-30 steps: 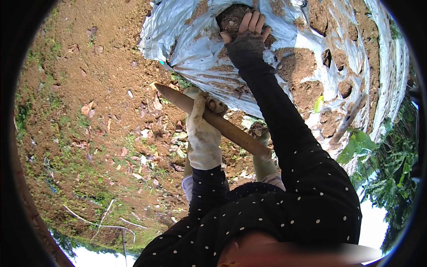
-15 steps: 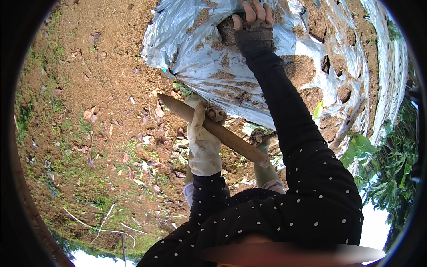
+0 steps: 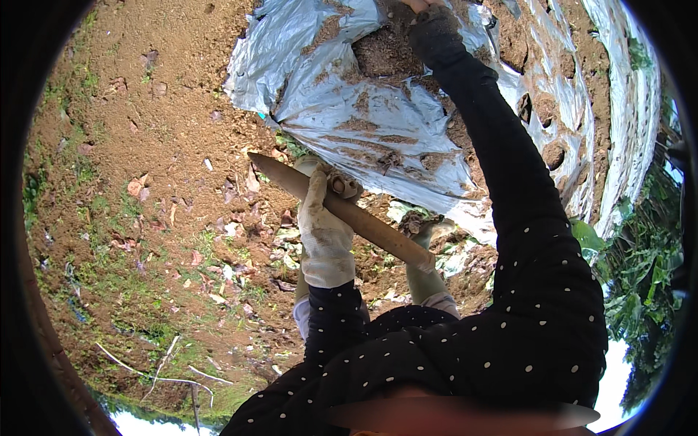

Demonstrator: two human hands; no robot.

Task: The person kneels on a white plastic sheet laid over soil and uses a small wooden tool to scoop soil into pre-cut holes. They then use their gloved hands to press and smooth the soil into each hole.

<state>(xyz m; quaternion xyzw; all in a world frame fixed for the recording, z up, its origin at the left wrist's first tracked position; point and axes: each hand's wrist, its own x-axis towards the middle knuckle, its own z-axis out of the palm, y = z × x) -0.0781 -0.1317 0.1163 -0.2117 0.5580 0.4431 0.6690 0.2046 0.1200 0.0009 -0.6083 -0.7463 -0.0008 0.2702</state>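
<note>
Left hand (image 3: 323, 227) curled in a grip, right arm (image 3: 509, 160) stretched forward, right hand (image 3: 430, 12) partly out of view

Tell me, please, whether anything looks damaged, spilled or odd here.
The pale plastic sheet looks torn: ragged openings bare brown soil, and loose dirt is scattered across it. Oddly, the left hand is gloved while the right hand shows bare skin.

On my left I am seeing brown ground (image 3: 174, 80) spreading out, with dry leaves (image 3: 136, 185) lying scattered over it and low green grass (image 3: 84, 172) growing in patches. Toward the lower left, thin pale sticks (image 3: 161, 367) are lying near a slim post (image 3: 195, 405). On my right, leafy green plants (image 3: 647, 269) are standing beside bright sky (image 3: 616, 370).
</note>
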